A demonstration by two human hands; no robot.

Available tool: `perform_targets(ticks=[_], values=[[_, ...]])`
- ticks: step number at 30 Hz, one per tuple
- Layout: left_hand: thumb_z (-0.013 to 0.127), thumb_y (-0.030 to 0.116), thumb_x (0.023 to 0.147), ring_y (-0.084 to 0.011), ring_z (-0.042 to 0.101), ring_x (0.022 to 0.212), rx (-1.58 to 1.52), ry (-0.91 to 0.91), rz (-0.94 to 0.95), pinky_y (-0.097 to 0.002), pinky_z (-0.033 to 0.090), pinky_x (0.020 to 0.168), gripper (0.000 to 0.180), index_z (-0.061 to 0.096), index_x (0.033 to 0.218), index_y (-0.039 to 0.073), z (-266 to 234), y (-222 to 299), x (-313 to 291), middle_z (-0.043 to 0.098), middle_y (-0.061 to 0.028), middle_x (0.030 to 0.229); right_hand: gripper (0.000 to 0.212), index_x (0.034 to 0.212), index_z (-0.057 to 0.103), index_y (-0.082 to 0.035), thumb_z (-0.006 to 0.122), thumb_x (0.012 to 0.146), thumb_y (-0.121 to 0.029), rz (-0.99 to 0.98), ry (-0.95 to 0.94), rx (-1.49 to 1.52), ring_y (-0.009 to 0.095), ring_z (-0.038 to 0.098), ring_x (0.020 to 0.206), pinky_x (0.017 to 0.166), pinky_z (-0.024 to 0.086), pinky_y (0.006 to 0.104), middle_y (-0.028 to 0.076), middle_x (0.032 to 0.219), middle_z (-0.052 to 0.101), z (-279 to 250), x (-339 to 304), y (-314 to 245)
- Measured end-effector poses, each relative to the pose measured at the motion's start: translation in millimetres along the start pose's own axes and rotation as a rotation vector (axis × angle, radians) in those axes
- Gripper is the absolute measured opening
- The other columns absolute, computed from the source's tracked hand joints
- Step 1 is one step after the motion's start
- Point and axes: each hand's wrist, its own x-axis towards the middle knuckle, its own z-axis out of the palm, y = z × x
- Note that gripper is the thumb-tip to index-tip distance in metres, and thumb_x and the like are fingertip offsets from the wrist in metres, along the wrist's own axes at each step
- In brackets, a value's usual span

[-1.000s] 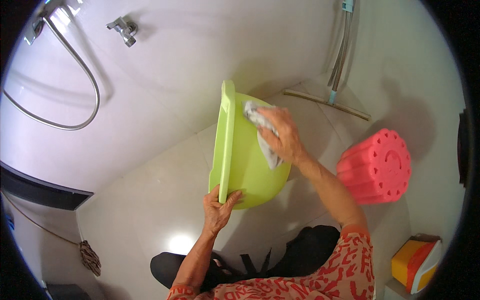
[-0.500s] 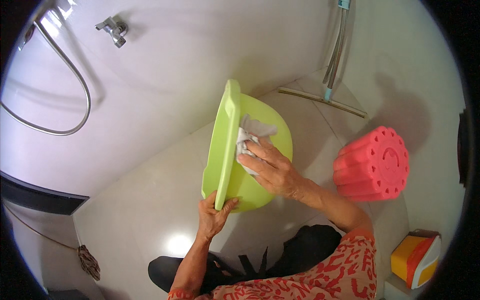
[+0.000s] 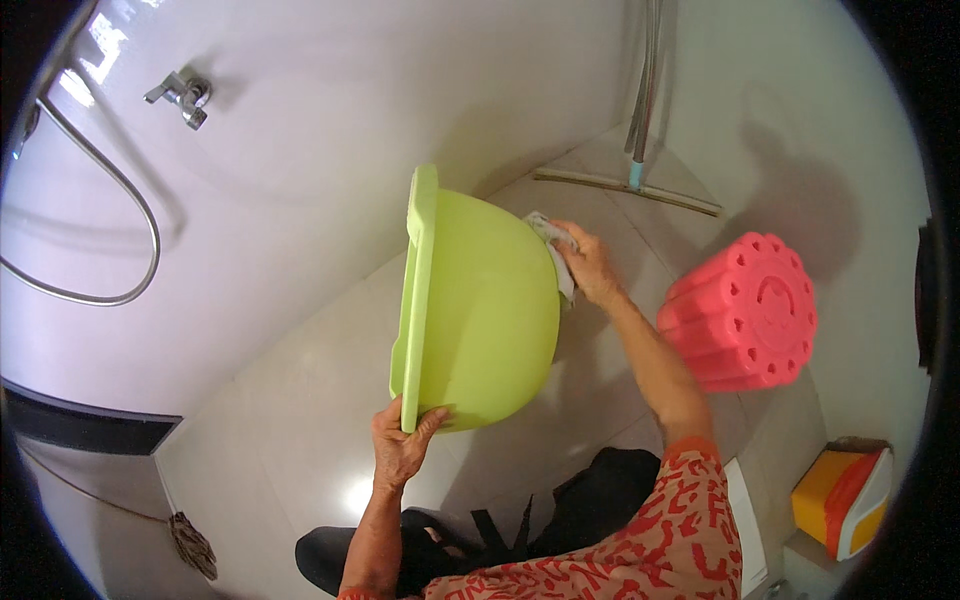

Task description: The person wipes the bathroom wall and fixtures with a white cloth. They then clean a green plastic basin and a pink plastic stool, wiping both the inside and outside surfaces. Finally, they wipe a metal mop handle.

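A large lime-green plastic basin [image 3: 480, 310] is tilted up on its side in front of me, its rim toward the left and its rounded outside toward the right. My left hand [image 3: 402, 445] grips the near end of the rim, thumb on the outer wall. On the far right my right hand [image 3: 590, 265] presses a white cloth [image 3: 560, 255] against the basin's bottom. Part of the cloth is covered by the fingers. The inside of the basin is mostly hidden.
A pink stool or tub [image 3: 745, 315] stands upside down at right. Behind it a floor squeegee [image 3: 630, 188] leans by the wall. A tap [image 3: 182, 98] and shower hose [image 3: 140, 200] are at left, a mop head [image 3: 190, 545] lower left, a yellow-orange box [image 3: 840, 500] lower right.
My right hand has carried the cloth from the basin's side wall near the rim to the right, onto its bottom. My left hand keeps its hold on the rim.
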Motion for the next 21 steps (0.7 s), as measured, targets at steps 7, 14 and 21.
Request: perform_targets(ticks=[7,14,21], values=[[0.072,0.006,0.082,-0.0116,0.063,0.076,0.042,0.008,0.003,-0.0274,0.054,0.069,0.02,0.065,0.099,-0.004,0,9,4,0.069,-0.0059,0.083,0.044,0.125,0.055,-0.006,0.051,0.082,0.003,-0.434,0.025,-0.146,0.026,0.056,0.113,0.096,0.045,0.034,0.016,0.124,0.058,12,-44,-31],[0.072,0.006,0.082,-0.0119,0.065,0.075,0.026,-0.081,-0.011,-0.027,0.054,0.067,0.019,0.066,0.097,-0.003,0,16,6,0.069,-0.0065,0.081,0.05,0.123,0.057,-0.008,0.056,0.074,0.006,-0.903,-0.164,-0.288,0.032,0.053,0.116,0.097,0.045,0.0421,0.014,0.124,0.055,55,-83,-98],[0.074,0.01,0.08,-0.0095,0.065,0.074,0.213,-0.207,0.01,-0.0257,0.052,0.066,0.02,0.067,0.096,0.001,-11,8,6,0.07,-0.0074,0.079,0.042,0.122,0.055,-0.005,0.051,0.08,0.001,-0.398,-0.133,-0.169,0.025,0.064,0.092,0.08,0.05,0.0327,0.014,0.107,0.064,29,0,-109]])
